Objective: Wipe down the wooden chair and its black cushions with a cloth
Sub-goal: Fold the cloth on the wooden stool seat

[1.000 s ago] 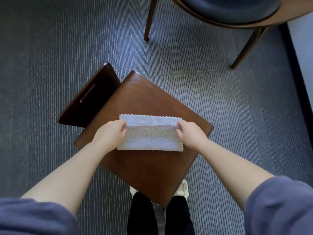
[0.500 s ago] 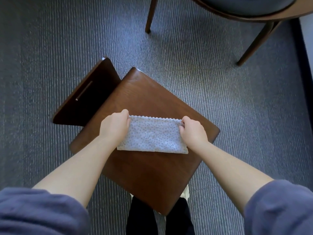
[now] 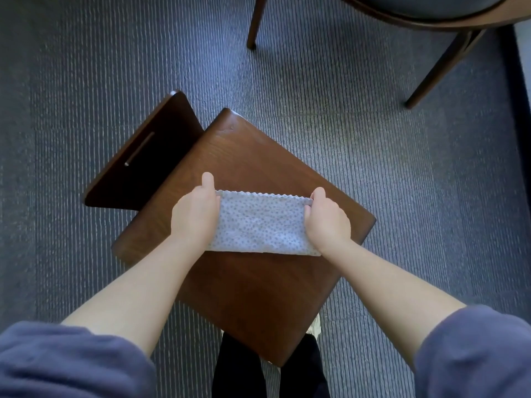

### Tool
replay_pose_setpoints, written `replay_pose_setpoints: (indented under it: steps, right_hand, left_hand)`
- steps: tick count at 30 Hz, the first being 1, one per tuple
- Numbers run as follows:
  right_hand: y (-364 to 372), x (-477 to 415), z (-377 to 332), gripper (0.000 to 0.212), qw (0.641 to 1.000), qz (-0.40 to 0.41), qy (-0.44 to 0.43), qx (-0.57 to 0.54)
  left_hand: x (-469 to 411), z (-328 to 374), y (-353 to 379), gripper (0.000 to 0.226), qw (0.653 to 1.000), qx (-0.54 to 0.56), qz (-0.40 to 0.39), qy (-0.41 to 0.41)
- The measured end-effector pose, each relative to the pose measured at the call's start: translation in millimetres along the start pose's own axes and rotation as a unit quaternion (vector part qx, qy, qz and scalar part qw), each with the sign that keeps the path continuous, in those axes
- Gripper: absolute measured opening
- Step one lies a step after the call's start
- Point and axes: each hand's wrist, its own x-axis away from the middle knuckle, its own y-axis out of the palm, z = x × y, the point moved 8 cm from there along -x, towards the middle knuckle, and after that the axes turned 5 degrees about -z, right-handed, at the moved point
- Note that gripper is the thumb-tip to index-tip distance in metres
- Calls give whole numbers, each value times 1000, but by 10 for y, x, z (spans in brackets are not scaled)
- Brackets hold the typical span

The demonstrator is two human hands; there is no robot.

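Note:
A pale grey dotted cloth with a scalloped far edge lies folded on a dark wooden stool top below me. My left hand grips the cloth's left end, thumb pointing away from me. My right hand grips its right end. The wooden chair with its black seat cushion stands at the top right, partly out of frame, well beyond both hands. Two of its legs show; its backrest is out of view.
A lower dark wooden panel with a slot sticks out from under the stool at the left. Grey ribbed carpet surrounds everything. My dark trousers and a light shoe show under the stool's near corner. A pale wall strip runs along the right edge.
The cloth's far flap has been folded down toward me, so the cloth is now narrower with the dotted side up. Both hands have kept hold of its ends.

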Motion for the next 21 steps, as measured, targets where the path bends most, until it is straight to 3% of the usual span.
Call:
replay_pose_setpoints:
  steps: [2,5,8,11,21]
  right_hand:
    - [-122,52,-38,26,994,74,-19,83]
    - [-195,212,-148,43,974,153,-101,136]
    - [64,404,-290,63,962,102,-207,149]
    - [361,500,-364,69,951,46,-249,179]
    - [579,332,-239,70,947,28,-258,188]
  left_hand:
    - [44,1,-74,33,1000,-7,31,3]
    - [166,96,-123,54,988,-106,82,71]
    - [329,269,70,66,973,-130,46,184]
    - [423,371,362,66,951,-170,1,259]
    - [282,-33,569,80,963,-176,-8,205]
